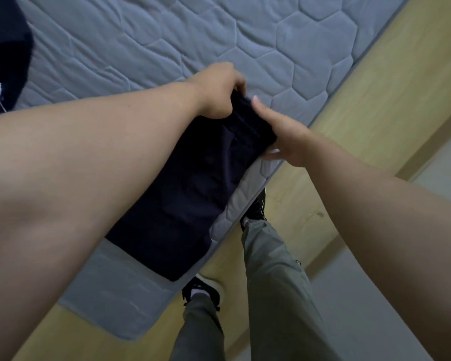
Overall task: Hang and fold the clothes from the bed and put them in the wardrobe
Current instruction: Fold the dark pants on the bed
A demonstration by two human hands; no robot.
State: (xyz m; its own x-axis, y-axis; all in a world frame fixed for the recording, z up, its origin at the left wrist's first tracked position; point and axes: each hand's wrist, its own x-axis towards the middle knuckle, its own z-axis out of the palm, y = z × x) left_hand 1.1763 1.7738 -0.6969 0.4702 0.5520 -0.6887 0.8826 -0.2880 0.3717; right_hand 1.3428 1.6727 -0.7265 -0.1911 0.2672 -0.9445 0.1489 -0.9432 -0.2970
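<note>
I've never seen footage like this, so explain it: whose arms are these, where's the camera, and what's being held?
No machine here: one camera worn on a person's head looks down at their own bare arms. A dark garment lies along the edge of a grey quilted mattress. The left hand grips its far end; the right hand pinches the same end from the side. A second dark garment lies at upper left. Below are the person's trousers and shoes on a wood-toned floor.
</note>
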